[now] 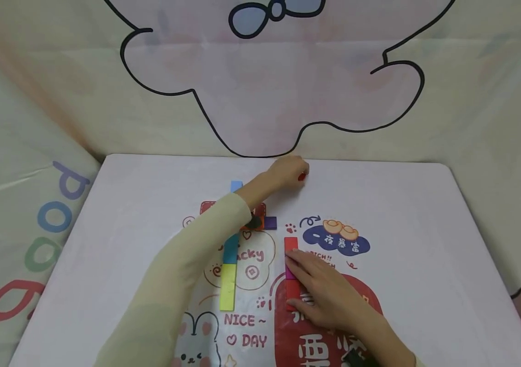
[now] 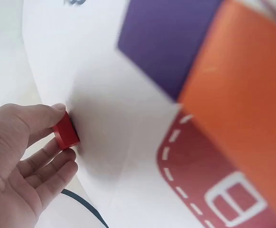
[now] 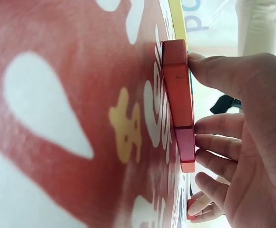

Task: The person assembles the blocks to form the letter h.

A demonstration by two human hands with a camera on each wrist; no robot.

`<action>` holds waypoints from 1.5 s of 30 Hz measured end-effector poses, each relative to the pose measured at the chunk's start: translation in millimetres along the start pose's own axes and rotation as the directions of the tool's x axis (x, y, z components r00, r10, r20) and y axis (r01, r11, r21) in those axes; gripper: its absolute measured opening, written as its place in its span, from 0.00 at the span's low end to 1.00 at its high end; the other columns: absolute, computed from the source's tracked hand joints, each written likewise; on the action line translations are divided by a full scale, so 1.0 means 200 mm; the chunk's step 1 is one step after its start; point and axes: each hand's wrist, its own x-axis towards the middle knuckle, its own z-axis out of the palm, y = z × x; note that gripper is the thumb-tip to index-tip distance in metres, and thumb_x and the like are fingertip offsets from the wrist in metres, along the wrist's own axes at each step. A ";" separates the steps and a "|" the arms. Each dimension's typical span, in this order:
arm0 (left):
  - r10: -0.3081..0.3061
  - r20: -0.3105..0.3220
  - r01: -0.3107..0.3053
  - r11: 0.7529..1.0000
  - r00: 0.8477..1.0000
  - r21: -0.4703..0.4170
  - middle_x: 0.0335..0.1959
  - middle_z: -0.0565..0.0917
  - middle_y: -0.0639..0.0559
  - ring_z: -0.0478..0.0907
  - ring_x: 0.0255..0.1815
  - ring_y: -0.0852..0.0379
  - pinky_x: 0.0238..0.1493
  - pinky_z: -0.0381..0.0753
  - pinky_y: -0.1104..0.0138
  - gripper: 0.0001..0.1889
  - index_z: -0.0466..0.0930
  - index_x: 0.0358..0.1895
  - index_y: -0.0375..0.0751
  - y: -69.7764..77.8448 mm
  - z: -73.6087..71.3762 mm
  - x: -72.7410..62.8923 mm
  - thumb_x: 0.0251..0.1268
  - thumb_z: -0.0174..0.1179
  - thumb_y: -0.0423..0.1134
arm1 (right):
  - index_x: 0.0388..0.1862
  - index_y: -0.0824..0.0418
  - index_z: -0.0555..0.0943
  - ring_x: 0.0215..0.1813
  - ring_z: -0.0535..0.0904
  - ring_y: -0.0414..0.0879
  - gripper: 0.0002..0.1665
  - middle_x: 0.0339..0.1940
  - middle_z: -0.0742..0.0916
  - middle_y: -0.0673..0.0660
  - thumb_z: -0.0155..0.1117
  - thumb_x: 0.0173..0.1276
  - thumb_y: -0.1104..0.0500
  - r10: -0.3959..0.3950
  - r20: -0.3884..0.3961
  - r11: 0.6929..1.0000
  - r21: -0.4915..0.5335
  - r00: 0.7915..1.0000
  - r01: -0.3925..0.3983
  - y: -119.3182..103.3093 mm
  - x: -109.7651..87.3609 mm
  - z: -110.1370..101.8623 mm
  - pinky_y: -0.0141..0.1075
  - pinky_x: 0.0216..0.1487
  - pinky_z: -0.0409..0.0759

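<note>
My left hand (image 1: 286, 172) reaches to the far side of the table and pinches a small red block (image 2: 66, 132) between thumb and fingers, close over the white surface. Nearer me, my right hand (image 1: 334, 295) rests its fingertips on a straight row of blocks. That row has a red block (image 1: 290, 243) at the far end, a magenta block (image 3: 185, 143) in the middle and another red block (image 3: 178, 95) at the near end. The thumb touches the near red block, while the other fingers lie along the magenta one and beyond.
Left of the row, a teal block (image 1: 230, 250) and a yellow block (image 1: 228, 285) form a line partly under my left arm. A light blue block (image 1: 236, 186), an orange block (image 2: 238, 95) and a purple block (image 1: 270, 223) lie farther back. The white table (image 1: 425, 214) carries printed drawings.
</note>
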 end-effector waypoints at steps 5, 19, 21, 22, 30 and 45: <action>0.043 0.006 -0.044 0.999 0.999 0.005 0.58 0.86 0.48 0.81 0.57 0.53 0.62 0.83 0.63 0.18 0.84 0.64 0.45 0.03 0.02 -0.07 0.76 0.62 0.42 | 0.83 0.50 0.69 0.82 0.70 0.52 0.55 0.83 0.72 0.49 0.77 0.60 0.33 0.002 -0.015 1.000 -0.006 1.000 -0.002 -0.01 -0.01 -0.01 0.54 0.76 0.79; 0.164 0.003 -0.164 0.986 0.986 -0.004 0.57 0.85 0.50 0.82 0.54 0.56 0.62 0.85 0.66 0.18 0.84 0.65 0.49 0.14 0.02 -0.33 0.77 0.63 0.45 | 0.82 0.55 0.70 0.81 0.72 0.52 0.52 0.84 0.71 0.53 0.76 0.64 0.36 -0.016 -0.020 1.000 0.006 1.000 0.016 -0.03 -0.01 -0.01 0.50 0.72 0.82; 0.167 0.008 -0.167 0.986 0.986 -0.010 0.57 0.85 0.50 0.82 0.55 0.56 0.63 0.85 0.66 0.18 0.84 0.65 0.49 0.14 0.02 -0.37 0.76 0.64 0.45 | 0.82 0.55 0.70 0.81 0.71 0.52 0.52 0.84 0.71 0.53 0.76 0.64 0.35 -0.021 -0.023 1.000 -0.002 1.000 0.021 -0.03 -0.01 0.00 0.51 0.73 0.81; 0.168 0.010 -0.168 0.986 0.986 -0.013 0.58 0.85 0.50 0.82 0.55 0.56 0.64 0.85 0.66 0.18 0.84 0.65 0.49 0.14 0.03 -0.38 0.76 0.64 0.45 | 0.82 0.55 0.70 0.81 0.71 0.52 0.53 0.84 0.71 0.53 0.76 0.64 0.35 -0.024 -0.024 1.000 -0.007 0.999 0.024 -0.03 -0.01 0.00 0.51 0.74 0.81; 0.193 0.024 -0.193 0.981 0.981 -0.020 0.59 0.86 0.51 0.83 0.58 0.56 0.65 0.86 0.64 0.19 0.84 0.65 0.50 0.13 0.05 -0.48 0.76 0.65 0.47 | 0.81 0.54 0.70 0.81 0.72 0.52 0.52 0.83 0.72 0.52 0.75 0.64 0.34 -0.040 -0.042 0.999 -0.027 0.998 0.039 -0.03 -0.02 0.00 0.52 0.77 0.78; 0.219 0.045 -0.218 0.976 0.975 -0.018 0.60 0.86 0.51 0.82 0.58 0.56 0.65 0.86 0.66 0.22 0.85 0.65 0.49 0.13 0.09 -0.57 0.72 0.69 0.48 | 0.80 0.57 0.71 0.80 0.73 0.55 0.53 0.82 0.73 0.55 0.78 0.62 0.38 -0.029 -0.038 0.999 -0.027 0.999 0.028 -0.03 -0.01 0.00 0.54 0.73 0.81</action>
